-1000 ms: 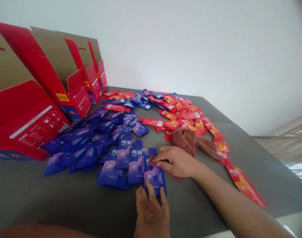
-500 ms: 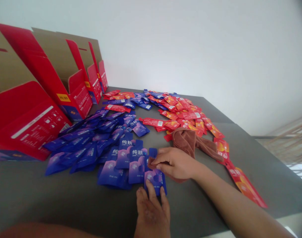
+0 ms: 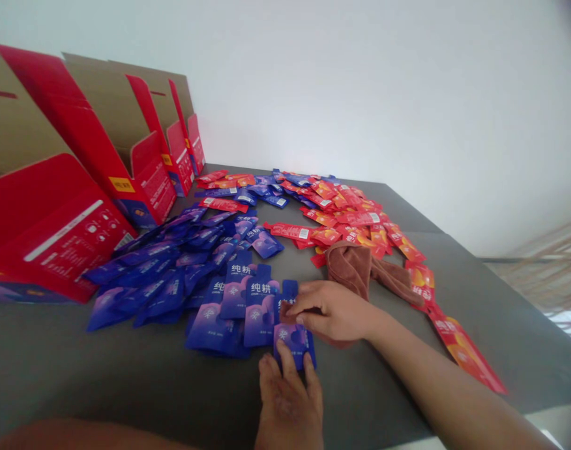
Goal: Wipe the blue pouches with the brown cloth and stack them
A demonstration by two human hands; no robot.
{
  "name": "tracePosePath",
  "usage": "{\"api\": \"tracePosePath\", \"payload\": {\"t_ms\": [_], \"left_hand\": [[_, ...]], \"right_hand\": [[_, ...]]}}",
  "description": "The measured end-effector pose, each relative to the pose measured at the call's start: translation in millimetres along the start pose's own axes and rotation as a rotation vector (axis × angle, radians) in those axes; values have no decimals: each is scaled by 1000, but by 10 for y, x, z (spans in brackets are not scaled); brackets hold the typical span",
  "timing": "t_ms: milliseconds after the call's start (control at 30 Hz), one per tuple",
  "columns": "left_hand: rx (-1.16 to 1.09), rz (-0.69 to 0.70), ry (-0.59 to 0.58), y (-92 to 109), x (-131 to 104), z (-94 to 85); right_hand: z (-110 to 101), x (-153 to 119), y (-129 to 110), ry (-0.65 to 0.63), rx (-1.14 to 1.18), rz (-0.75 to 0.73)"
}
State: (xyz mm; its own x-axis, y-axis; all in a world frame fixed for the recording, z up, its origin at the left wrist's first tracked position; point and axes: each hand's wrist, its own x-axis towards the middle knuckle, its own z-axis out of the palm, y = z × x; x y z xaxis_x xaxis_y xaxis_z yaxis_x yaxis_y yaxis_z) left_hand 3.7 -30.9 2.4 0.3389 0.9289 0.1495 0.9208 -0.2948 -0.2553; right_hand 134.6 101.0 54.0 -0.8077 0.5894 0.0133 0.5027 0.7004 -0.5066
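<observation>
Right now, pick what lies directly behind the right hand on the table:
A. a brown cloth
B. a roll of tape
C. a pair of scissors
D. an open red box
A: the crumpled brown cloth lies just beyond the right hand, beside the red packets.

Blue-purple sachets (image 3: pixel 192 269), white characters, at 9 o'clock of the brown cloth (image 3: pixel 360 265). Red-orange sachets (image 3: pixel 355 215) at its 12 o'clock. Red cartons (image 3: pixel 79 187), brown insides, white print. Dark grey table (image 3: pixel 102 375).
</observation>
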Motion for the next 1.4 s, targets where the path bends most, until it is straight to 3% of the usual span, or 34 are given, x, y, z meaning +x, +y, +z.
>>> {"api": "tracePosePath", "payload": {"t_ms": [167, 467, 733, 967, 1233, 1400], "left_hand": [[31, 17, -7, -17, 11, -23], [5, -1, -25, -1, 7, -12], [8, 7, 0, -43, 18, -43], [-15, -3, -6, -4, 8, -10], [24, 3, -8, -25, 19, -46], [0, -15, -21, -12, 15, -21]], "right_hand": [[-10, 15, 54, 103, -88, 151], [1, 0, -53, -52, 73, -85], [12, 23, 32, 98, -18, 131], [6, 9, -36, -17, 39, 14], [12, 21, 41, 104, 21, 167], [-9, 9, 19, 51, 49, 90]]}}
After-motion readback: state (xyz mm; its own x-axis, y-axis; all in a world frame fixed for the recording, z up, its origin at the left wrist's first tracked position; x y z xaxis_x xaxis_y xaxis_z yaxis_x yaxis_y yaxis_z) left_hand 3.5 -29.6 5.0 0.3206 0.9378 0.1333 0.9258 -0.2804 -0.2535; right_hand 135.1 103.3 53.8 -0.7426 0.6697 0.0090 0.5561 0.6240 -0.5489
